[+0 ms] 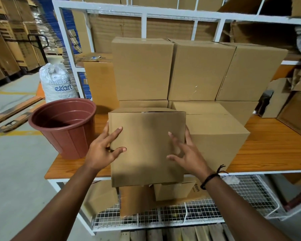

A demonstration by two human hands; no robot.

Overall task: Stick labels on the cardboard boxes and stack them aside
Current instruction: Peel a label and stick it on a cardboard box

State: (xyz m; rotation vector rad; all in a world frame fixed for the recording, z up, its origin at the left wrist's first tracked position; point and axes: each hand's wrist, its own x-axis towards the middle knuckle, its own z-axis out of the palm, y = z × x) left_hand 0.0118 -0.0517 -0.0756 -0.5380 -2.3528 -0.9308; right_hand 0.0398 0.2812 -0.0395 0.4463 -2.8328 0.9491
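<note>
Cardboard box btwn left hand, right hand, fingers spread.

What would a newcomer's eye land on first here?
The plain cardboard box front and centre, held between the left hand and the right hand over the near edge of the wooden table. Behind it rises a wall of stacked boxes, and a red-brown bucket stands at the table's left end.

"eKart" on white sack
</note>
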